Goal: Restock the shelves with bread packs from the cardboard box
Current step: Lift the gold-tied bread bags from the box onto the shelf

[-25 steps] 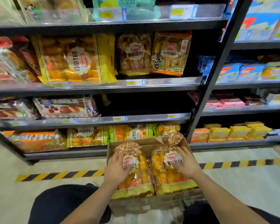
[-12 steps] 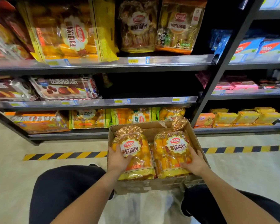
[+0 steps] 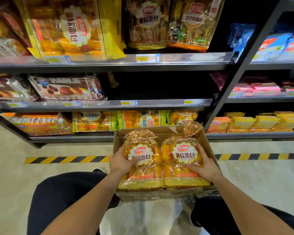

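My left grip (image 3: 121,162) reaches forward, fingers spread and curled, pressing down; my right grip (image 3: 204,166) does the same; both bare arms stretch out.

Glossy crinkled plastic bread packs (image 3: 161,160); matt brown cardboard box (image 3: 161,130); smooth dark metal shelves (image 3: 109,67)

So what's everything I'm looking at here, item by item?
bread packs: two, golden-orange, side by side in the box
cardboard box: one, brown, on the floor before the shelves
shelves: black frame, several tiers, mostly stocked
middle shelf gap: one, dark, right of the brown pie packs
blue packs: several, upper right bay
yellow packs: a row, lower right bay
hazard tape: yellow-black stripe on pale floor
left hand: grip on left pack
right hand: grip on right pack
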A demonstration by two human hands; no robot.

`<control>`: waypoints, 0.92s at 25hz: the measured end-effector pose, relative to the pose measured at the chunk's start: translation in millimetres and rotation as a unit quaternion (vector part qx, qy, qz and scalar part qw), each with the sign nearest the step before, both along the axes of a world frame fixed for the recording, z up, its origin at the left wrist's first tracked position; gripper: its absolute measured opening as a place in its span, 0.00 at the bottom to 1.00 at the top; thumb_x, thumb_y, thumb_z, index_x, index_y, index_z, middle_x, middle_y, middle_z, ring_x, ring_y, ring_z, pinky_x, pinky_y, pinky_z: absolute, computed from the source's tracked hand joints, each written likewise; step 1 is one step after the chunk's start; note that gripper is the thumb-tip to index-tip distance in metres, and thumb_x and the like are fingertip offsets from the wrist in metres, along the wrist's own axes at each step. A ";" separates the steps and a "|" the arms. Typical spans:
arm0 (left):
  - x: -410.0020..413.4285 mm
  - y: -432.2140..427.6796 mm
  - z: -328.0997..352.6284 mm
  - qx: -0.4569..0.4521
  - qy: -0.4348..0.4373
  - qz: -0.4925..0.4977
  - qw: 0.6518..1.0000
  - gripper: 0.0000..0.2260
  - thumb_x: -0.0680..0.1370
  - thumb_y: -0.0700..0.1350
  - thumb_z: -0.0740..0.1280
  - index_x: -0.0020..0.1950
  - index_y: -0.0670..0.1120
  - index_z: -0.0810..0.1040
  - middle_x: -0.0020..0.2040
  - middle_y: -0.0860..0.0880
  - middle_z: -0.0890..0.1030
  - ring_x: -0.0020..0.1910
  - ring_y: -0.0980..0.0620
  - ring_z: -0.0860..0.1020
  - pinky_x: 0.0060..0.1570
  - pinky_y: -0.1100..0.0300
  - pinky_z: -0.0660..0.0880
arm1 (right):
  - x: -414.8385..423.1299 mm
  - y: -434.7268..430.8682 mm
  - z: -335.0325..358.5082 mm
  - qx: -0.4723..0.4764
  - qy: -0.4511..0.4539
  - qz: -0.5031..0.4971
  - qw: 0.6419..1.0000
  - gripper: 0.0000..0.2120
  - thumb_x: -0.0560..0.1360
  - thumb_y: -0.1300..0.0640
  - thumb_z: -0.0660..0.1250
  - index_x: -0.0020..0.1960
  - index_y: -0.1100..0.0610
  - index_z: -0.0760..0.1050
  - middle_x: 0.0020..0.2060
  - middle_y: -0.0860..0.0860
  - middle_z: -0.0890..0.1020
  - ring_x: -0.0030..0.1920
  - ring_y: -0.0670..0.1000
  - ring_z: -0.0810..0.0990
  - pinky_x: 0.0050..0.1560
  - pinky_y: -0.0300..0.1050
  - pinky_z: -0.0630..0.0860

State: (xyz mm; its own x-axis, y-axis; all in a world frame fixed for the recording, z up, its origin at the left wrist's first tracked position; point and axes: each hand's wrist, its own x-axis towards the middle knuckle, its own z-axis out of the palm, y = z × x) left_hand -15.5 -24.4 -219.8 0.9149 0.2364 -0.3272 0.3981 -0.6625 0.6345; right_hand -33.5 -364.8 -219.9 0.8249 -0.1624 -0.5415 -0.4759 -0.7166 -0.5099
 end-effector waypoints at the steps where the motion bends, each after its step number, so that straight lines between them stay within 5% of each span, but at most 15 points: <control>1: -0.9 -0.6 -1.7 -0.012 -0.010 -0.010 1.000 0.41 0.65 0.63 0.75 0.74 0.55 0.64 0.66 0.52 0.76 0.67 0.44 0.70 0.66 0.47 0.68 | 1.5 -1.1 0.7 0.003 -0.003 0.003 1.000 0.52 0.64 0.32 0.71 0.74 0.32 0.37 0.71 0.58 0.64 0.69 0.63 0.68 0.68 0.60 0.67; 5: -9.0 -6.8 -7.2 -0.046 -0.045 -0.049 0.997 0.45 0.65 0.55 0.79 0.76 0.55 0.59 0.73 0.48 0.63 0.71 0.46 0.65 0.68 0.47 0.68 | 4.3 -5.6 1.5 0.011 -0.021 0.020 1.000 0.51 0.64 0.33 0.72 0.70 0.27 0.35 0.73 0.57 0.61 0.71 0.62 0.65 0.70 0.60 0.65; 8: -11.0 -2.0 -9.4 -0.055 0.007 -0.052 0.997 0.50 0.61 0.62 0.78 0.77 0.61 0.53 0.73 0.45 0.63 0.71 0.43 0.65 0.68 0.46 0.66 | 4.7 -7.5 1.1 0.037 -0.030 0.068 0.997 0.48 0.67 0.35 0.71 0.66 0.21 0.34 0.74 0.53 0.62 0.70 0.59 0.67 0.68 0.61 0.67; 10: -8.3 2.9 -8.5 -0.081 0.030 -0.082 0.993 0.53 0.58 0.67 0.76 0.75 0.66 0.50 0.72 0.47 0.66 0.68 0.44 0.70 0.66 0.46 0.70 | 3.2 -3.4 9.0 0.027 -0.032 0.094 0.995 0.46 0.71 0.40 0.70 0.70 0.25 0.36 0.74 0.51 0.63 0.69 0.57 0.69 0.67 0.58 0.69; 14: -12.9 0.7 0.1 -0.007 0.056 -0.177 0.983 0.52 0.64 0.60 0.78 0.75 0.68 0.44 0.77 0.42 0.50 0.70 0.40 0.67 0.68 0.49 0.66 | 1.2 -2.5 15.4 -0.058 -0.023 0.181 0.982 0.35 0.76 0.41 0.64 0.74 0.30 0.45 0.74 0.51 0.64 0.70 0.56 0.68 0.69 0.53 0.68; 16: -16.2 0.8 2.8 0.022 0.040 -0.211 0.976 0.51 0.64 0.61 0.77 0.75 0.67 0.45 0.76 0.41 0.50 0.70 0.40 0.67 0.68 0.49 0.66 | 2.6 -1.5 18.6 -0.111 -0.009 0.203 0.973 0.33 0.75 0.39 0.62 0.75 0.34 0.49 0.75 0.53 0.63 0.72 0.57 0.65 0.70 0.53 0.66; 23: -19.8 -5.0 37.0 0.031 -0.076 -0.163 0.983 0.49 0.64 0.55 0.79 0.78 0.57 0.54 0.77 0.45 0.53 0.72 0.46 0.64 0.70 0.56 0.62 | -3.5 20.5 59.7 -0.177 -0.164 0.119 0.963 0.37 0.73 0.40 0.67 0.77 0.43 0.55 0.74 0.51 0.64 0.68 0.54 0.70 0.63 0.50 0.73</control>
